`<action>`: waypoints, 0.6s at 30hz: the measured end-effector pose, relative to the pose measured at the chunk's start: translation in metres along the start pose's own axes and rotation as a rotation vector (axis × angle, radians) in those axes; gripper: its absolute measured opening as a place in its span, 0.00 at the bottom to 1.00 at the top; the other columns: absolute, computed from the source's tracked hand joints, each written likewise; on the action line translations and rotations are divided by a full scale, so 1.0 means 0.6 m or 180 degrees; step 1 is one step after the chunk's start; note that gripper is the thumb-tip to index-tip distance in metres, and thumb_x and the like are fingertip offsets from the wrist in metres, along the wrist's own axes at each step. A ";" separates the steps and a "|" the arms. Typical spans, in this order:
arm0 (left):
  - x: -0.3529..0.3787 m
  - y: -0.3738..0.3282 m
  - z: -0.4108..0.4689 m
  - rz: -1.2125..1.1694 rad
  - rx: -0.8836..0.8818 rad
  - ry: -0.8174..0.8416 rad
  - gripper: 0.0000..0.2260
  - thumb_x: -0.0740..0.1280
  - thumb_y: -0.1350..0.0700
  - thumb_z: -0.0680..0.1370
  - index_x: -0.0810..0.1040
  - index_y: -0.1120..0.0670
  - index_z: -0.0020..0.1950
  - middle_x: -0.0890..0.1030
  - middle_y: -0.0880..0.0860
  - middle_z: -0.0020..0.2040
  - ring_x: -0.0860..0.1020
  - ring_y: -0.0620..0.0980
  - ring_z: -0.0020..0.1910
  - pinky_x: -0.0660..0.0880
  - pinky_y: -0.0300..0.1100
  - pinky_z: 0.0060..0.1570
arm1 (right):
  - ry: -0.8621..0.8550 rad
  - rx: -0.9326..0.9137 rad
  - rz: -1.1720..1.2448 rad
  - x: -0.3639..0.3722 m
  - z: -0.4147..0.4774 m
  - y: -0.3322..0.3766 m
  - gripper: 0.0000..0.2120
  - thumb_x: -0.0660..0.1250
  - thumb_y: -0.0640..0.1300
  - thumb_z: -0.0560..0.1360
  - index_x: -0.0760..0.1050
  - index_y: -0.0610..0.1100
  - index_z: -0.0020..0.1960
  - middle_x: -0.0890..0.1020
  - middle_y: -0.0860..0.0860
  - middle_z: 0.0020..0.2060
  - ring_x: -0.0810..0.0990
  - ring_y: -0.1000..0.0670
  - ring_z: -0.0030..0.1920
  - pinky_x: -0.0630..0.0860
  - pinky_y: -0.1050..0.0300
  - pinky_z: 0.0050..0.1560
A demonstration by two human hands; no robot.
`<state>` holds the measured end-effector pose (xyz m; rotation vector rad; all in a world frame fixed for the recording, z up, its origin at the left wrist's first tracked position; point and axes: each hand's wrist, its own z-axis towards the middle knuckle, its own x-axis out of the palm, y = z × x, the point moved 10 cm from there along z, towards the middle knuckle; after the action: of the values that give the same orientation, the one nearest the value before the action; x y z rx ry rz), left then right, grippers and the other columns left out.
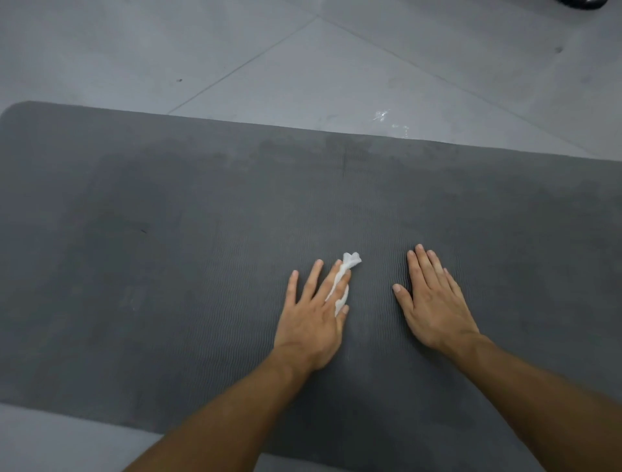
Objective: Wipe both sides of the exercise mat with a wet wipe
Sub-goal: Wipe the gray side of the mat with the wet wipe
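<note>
A dark grey exercise mat (168, 236) lies flat on the floor and fills most of the view, with darker damp patches toward its far edge. My left hand (313, 313) presses palm-down on the mat near its middle, holding a crumpled white wet wipe (346, 269) pinned under and between its fingers; the wipe's end pokes out past the fingertips. My right hand (434, 303) rests flat on the mat a little to the right, fingers together and spread forward, with nothing in it.
Grey tiled floor (303, 60) lies beyond the mat's far edge, with a small wet shiny spot (382, 116) close to that edge. A dark object (582, 3) shows at the top right corner. A strip of floor shows at the near left.
</note>
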<state>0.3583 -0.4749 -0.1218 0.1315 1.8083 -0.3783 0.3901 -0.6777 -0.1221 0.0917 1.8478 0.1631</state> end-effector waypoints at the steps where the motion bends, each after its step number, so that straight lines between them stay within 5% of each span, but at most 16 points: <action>1: -0.003 0.018 -0.002 0.0017 -0.0050 0.0018 0.29 0.39 0.43 0.84 0.42 0.47 0.85 0.40 0.44 0.85 0.36 0.50 0.83 0.36 0.60 0.80 | -0.0005 -0.0001 0.0008 0.000 0.000 0.000 0.34 0.43 0.60 0.85 0.39 0.46 0.85 0.39 0.52 0.84 0.35 0.53 0.82 0.37 0.54 0.80; 10: -0.036 0.205 -0.034 -0.0073 -0.0969 -0.0068 0.29 0.43 0.44 0.86 0.34 0.46 0.83 0.37 0.44 0.84 0.34 0.49 0.82 0.36 0.58 0.80 | 0.0015 -0.0040 -0.0039 0.013 0.003 0.000 0.37 0.33 0.64 0.81 0.38 0.45 0.84 0.38 0.51 0.83 0.33 0.54 0.81 0.36 0.53 0.79; 18: 0.004 0.065 -0.066 -0.0204 -0.0403 -0.0008 0.30 0.42 0.42 0.83 0.43 0.50 0.85 0.40 0.45 0.85 0.38 0.49 0.83 0.39 0.58 0.80 | 0.0070 -0.0040 -0.0096 0.017 0.005 -0.003 0.38 0.31 0.65 0.79 0.36 0.46 0.84 0.35 0.52 0.82 0.31 0.54 0.80 0.33 0.54 0.78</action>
<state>0.3325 -0.4257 -0.1228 -0.0155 1.8317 -0.3080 0.3900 -0.6781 -0.1328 0.0533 1.8687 0.1553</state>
